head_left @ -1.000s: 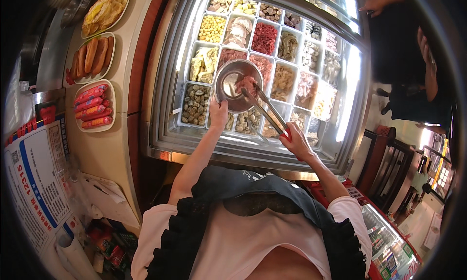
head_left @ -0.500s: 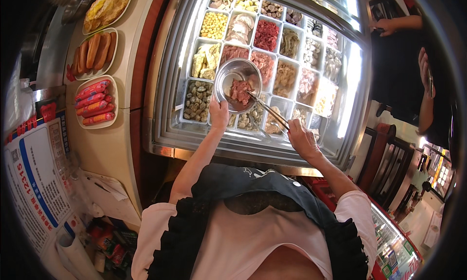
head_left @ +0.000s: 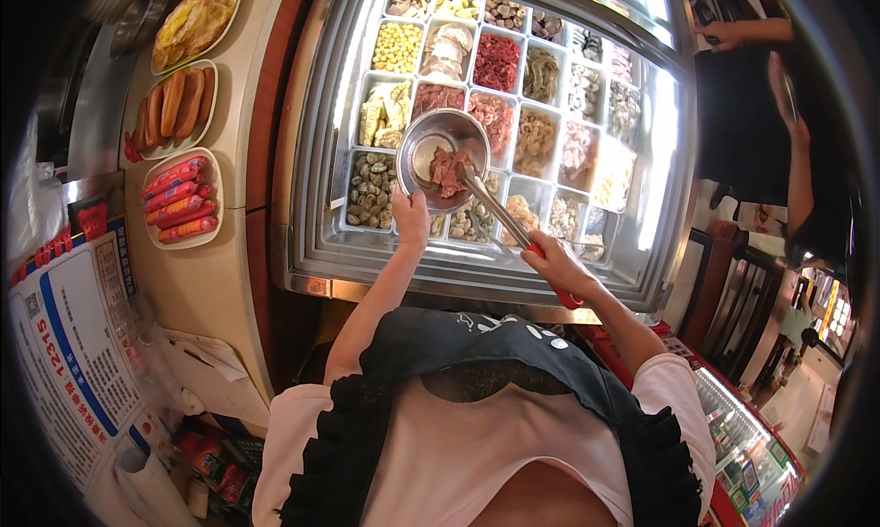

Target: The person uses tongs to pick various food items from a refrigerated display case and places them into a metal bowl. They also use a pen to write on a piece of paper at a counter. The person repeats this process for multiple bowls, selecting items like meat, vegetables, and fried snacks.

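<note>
My left hand (head_left: 412,217) grips the near rim of a shiny metal bowl (head_left: 423,126), fingers closed on its edge. Pinkish-red raw meat slices (head_left: 449,171) lie inside, toward the bowl's right. From the right, my right hand (head_left: 558,263) is closed around the red handle of metal tongs (head_left: 500,212), whose tips touch the meat. The bowl is held over a glass-sided chilled case (head_left: 316,257), covering parts of some trays below. Under and beside it are a tray of shellfish (head_left: 372,190) and a tray of pink meat slices (head_left: 490,119).
White trays of corn kernels (head_left: 397,48), dark red meat (head_left: 497,61) and other foods fill the case. On the left counter (head_left: 197,279) stand plates of red-wrapped sausages (head_left: 181,202), brown sausages (head_left: 176,105) and fried eggs (head_left: 194,27). Another person's hand (head_left: 724,34) shows at the upper right.
The tongs have turned in my right hand, so their red handle now shows. My right hand has moved slightly left and down; the bowl has shifted slightly left.
</note>
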`<state>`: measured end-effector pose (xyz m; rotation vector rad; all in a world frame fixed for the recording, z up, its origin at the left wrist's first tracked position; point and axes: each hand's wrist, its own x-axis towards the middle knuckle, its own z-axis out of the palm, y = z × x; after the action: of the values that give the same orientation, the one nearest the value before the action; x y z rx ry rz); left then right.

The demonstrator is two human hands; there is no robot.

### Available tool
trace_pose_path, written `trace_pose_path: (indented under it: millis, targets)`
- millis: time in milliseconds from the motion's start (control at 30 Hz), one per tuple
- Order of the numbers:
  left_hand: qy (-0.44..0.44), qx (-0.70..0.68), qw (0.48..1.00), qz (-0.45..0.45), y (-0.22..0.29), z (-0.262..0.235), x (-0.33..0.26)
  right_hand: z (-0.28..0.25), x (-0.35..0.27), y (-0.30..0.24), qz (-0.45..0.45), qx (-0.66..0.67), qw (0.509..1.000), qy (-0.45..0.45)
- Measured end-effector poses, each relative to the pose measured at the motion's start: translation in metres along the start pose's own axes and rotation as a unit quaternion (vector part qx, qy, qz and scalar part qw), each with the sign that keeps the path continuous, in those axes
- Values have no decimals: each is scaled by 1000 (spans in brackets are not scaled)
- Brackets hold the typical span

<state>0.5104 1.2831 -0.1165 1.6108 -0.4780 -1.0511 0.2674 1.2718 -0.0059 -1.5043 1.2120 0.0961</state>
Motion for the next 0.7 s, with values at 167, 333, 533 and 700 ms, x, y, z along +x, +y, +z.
trace_pose_path:
  millis: [167,333,533,700]
  targets:
    - [-7,10,1000,28,4,0,5,7,-9,6,-84,-187,965,163]
    - [9,108,990,85,6,-3,5,-5,-8,-10,-124,-192,957,178]
    - [-1,165,977,131,14,0,-2,-7,5,-24,-103,-268,948,140]
    - [-8,53,996,69,7,-2,1,-7,-5,-20,-115,-160,969,150]
